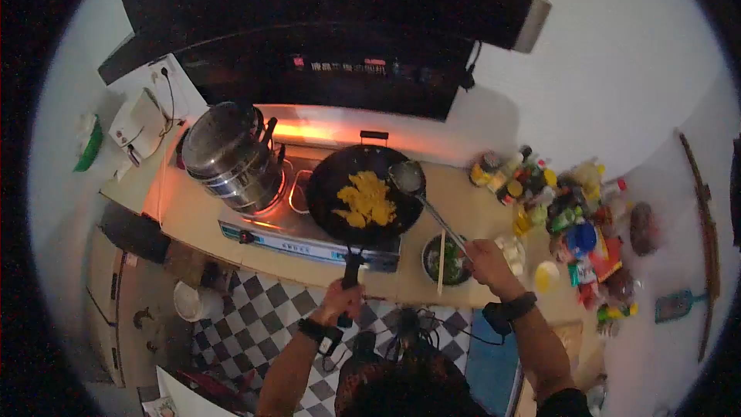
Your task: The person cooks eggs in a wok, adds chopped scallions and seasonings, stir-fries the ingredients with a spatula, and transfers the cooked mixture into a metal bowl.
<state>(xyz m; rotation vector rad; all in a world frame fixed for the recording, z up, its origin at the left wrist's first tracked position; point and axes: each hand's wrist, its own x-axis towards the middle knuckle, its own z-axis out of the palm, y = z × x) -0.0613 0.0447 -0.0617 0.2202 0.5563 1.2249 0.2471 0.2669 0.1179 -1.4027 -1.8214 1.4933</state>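
My left hand [340, 300] is closed around the black handle of a dark wok [326, 218], which sits on the right side of the gas stove. Yellow pieces that look like scrambled egg [366, 198] lie in the middle of the wok. My right hand [492, 267] grips the long handle of a metal ladle [406, 177]. The ladle's round head is at the wok's right rim, apart from the egg. Just left of my right hand stands a bowl [426, 259] of chopped greens, with pale chopsticks [441, 261] across it.
A lidded steel pot [241, 173] stands on the stove's left side, with an orange glow around it. Bottles and seasoning packets crowd the right of the counter, near a yellow-looking cup [546, 276]. A range hood [332, 69] overhangs the stove. The floor is checkered.
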